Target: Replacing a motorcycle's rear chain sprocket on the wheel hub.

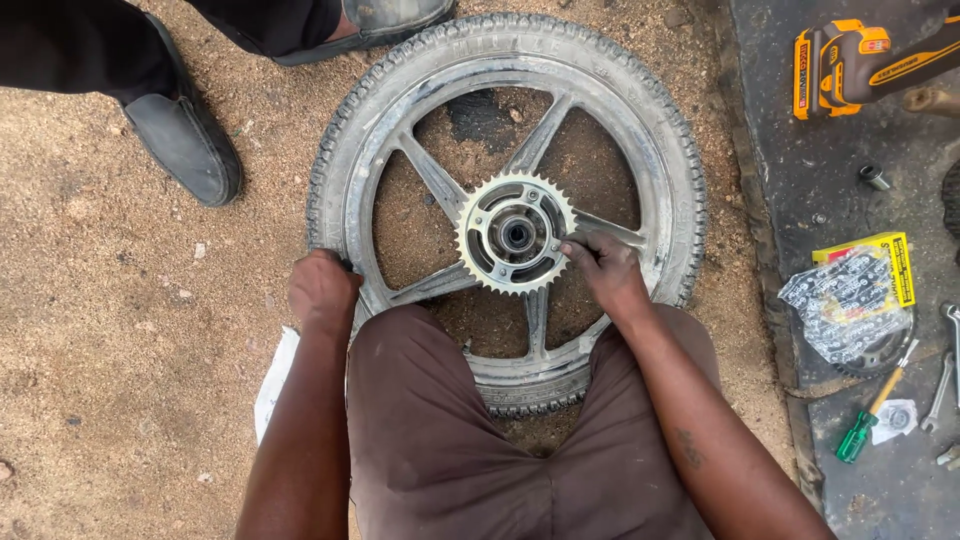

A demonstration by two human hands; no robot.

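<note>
Head view: a spoked motorcycle wheel is laid flat on sandy ground, and its near edge is pinned under the person's knees, apparently so that it cannot slide. The tyre's left edge is gripped by the left hand, fingers curled over the tread, which seems meant to steady the wheel. A toothed sprocket is seated on the hub at the centre, and its right rim is pinched by the right hand, fingertips closed on the teeth. Another person's shoe is planted beside the wheel. On a dark mat to the right are laid a yellow power tool, a bagged chain and a green-handled screwdriver, well apart from the wheel.
</note>
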